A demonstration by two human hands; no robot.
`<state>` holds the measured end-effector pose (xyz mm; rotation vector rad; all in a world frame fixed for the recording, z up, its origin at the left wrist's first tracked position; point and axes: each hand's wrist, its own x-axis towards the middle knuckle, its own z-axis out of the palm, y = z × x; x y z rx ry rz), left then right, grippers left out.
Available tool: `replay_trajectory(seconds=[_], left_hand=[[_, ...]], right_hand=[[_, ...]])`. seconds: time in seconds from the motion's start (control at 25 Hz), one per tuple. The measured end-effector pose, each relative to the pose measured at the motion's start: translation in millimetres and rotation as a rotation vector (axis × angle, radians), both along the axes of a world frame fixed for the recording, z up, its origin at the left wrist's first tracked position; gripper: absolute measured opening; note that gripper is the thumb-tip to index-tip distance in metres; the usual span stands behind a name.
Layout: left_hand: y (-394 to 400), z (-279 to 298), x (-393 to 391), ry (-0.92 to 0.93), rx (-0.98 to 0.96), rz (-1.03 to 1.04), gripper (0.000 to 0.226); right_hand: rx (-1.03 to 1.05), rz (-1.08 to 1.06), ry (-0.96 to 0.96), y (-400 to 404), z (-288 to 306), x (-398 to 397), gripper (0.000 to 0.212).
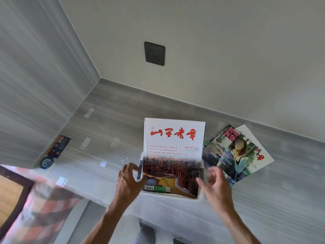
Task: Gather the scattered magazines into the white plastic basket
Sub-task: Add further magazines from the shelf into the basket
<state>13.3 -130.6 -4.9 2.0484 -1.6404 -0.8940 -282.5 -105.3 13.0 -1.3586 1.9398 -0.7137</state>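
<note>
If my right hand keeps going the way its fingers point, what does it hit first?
Probably the white magazine standing in the basket: the right hand points up-left, fingertips beside the magazine's right edge. Depth is unclear.

A grey corner nook, evenly lit.

The worktop [109, 120] has a streaked grey, wood-grain finish and runs into a corner, with a low upstand of the same finish along the back. The left wall panel [35, 76] carries the same grey streaks; the back wall [211, 41] is plain pale beige, with a dark socket [154, 53] set in it. A dark card [59, 146] leans in the left corner with a small round dark tag [46, 162] just in front of it. At lower left a dark wooden frame [15, 194] borders red-and-white checked fabric [52, 205]. The light is soft and diffuse, with no strong shadows.
</note>
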Motion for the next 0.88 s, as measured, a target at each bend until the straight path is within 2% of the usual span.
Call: replay_trajectory(seconds=[0.08,0.12,0.16,0.24,0.32,0.44,0.56,0.68,0.76,0.88], left_hand=[[-42.6,9.1,1.4,0.171,0.094,-0.011,0.075],[-62.4,14.7,-1.8,0.312,0.187,-0.003,0.091],[-79.6,19.2,-6.4,0.477,0.267,-0.002,0.094],[-106.4,18.0,-15.3,0.703,0.362,-0.052,0.075],[-118.2,12.2,-20.6,0.784,0.385,-0.108,0.064],[-113.4,9.0,-21.2,0.78,0.274,-0.135,0.058],[-96.7,22.1,-17.7,0.822,0.134,-0.11,0.057],[-87.3,31.0,-11.0,0.858,0.104,-0.1,0.056],[-86.1,33.2,-9.4,0.754,0.089,-0.119,0.057],[-98.9,31.0,-15.7,0.631,0.064,-0.111,0.079]], right_hand=[[0.181,-0.011,-0.344,-41.5,7.9,-5.7,0.087],[0.246,-0.005,-0.432,-61.0,8.7,-6.2,0.099],[0.286,0.009,-0.484,-78.7,8.4,-4.8,0.105],[0.316,0.06,-0.56,-103.7,3.4,0.8,0.102],[0.306,0.101,-0.586,-111.8,-7.7,5.3,0.086],[0.197,0.093,-0.598,-105.9,-14.7,5.2,0.065],[0.049,0.084,-0.629,-93.3,-1.5,3.1,0.066],[0.001,0.111,-0.637,-84.2,10.0,5.0,0.062],[0.026,0.135,-0.621,-82.0,15.3,4.7,0.062],[0.085,0.182,-0.609,-94.5,15.3,-2.5,0.067]])
